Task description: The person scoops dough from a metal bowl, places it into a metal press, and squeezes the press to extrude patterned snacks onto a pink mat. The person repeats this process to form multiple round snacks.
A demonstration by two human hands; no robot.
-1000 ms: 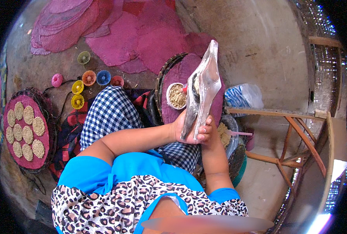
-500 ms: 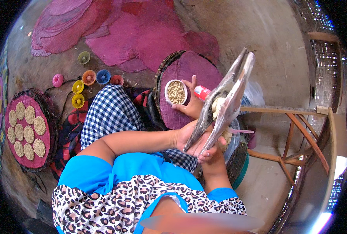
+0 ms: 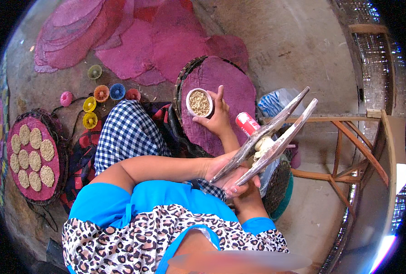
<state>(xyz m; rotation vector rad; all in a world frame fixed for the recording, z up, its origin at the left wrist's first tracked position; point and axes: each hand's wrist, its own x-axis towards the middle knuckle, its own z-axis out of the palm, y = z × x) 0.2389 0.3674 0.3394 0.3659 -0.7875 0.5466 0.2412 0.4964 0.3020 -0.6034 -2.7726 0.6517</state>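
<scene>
Head view: left grip (image 3: 230,177) curled around grey tool (image 3: 253,140), right grip (image 3: 218,115) partly spread, clasping white ring (image 3: 188,103).

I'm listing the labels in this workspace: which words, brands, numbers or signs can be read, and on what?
Red can: white lettering, partly readable; I won't copy the wording or brand.
White plastic bag: blue stripes, no readable text.
No other text can be made out.

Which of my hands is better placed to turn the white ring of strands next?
Your right hand, I'd judge: its thumb and fingers are at the edge of the white ring, while your left hand is occupied holding the wooden tool.
</scene>
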